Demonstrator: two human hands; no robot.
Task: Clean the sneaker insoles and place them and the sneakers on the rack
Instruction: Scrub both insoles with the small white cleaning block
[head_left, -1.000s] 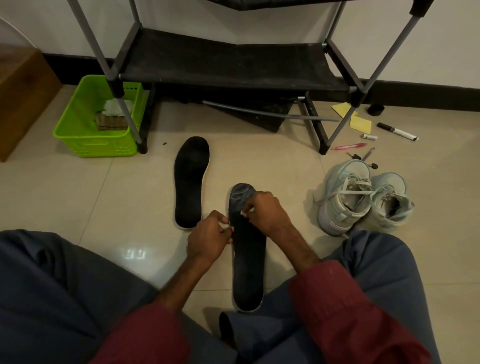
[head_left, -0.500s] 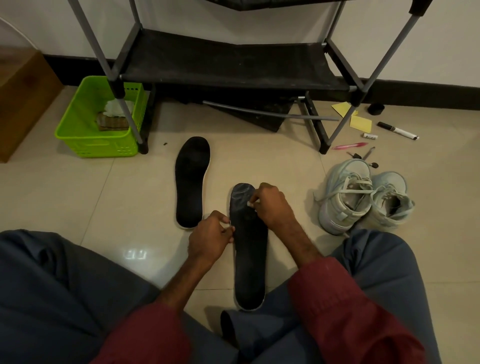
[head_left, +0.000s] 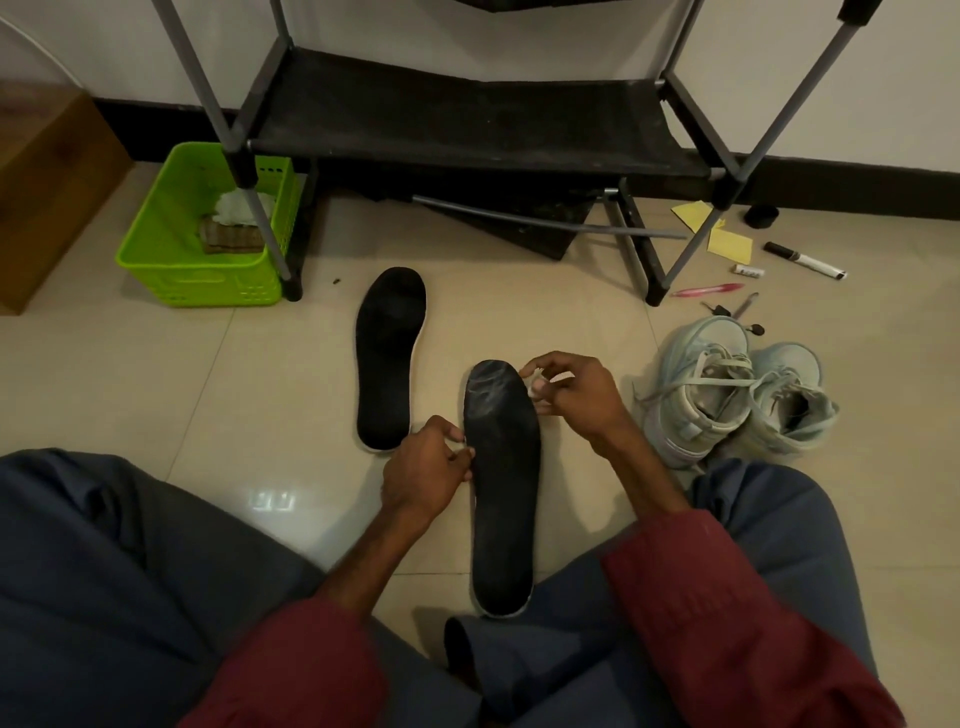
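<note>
Pinching insole (head_left: 501, 483) edge: left hand (head_left: 423, 475); right hand (head_left: 576, 395) pinches tissue (head_left: 535, 387), perhaps; basket (head_left: 197, 280) holds rags (head_left: 235, 206).

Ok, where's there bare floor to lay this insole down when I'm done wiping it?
Bare tile lies left of the far insole, between it, the green basket and your left knee. The rack's lower shelf is bare too. Right of the rack leg it is crowded: sneakers, marker, pen, yellow notes.

Black insoles (head_left: 501, 483) (one streaked grey at the toe), pale blue sneakers (head_left: 727, 400), a lime-green basket (head_left: 156, 249), black rack (head_left: 467, 124), maroon sleeves (head_left: 727, 623).
</note>
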